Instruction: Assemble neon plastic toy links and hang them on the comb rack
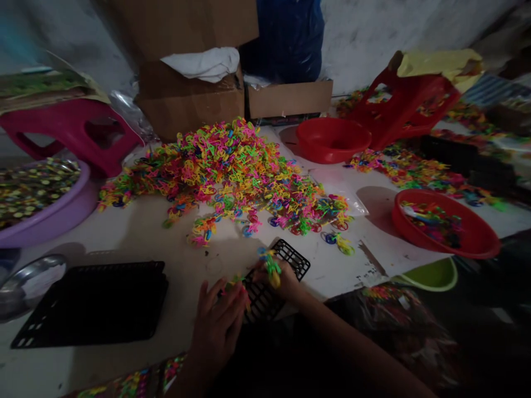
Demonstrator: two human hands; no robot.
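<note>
A black slotted plastic tray (292,257) lies at a slant on the table under both hands. My right hand (286,282) is over the tray, its fingers closed around small bright plastic toys (274,271), blue, green and yellow, that look like tiny bicycles. At the tray's left end, my left hand (219,320) has its fingers bent round a few similar pink, green and orange toys, partly hidden by the fingers. Beyond the hands rises a big heap of the same colourful toys (236,171), with some loose ones scattered at its near edge.
Black trays (95,304) lie at left beside a metal bowl (29,287) and a purple basin (62,215) of small pieces. Red basins (332,141) (477,237) stand at right. Cardboard boxes (194,102), a pink stool (91,132) and a red stool (410,105) line the back.
</note>
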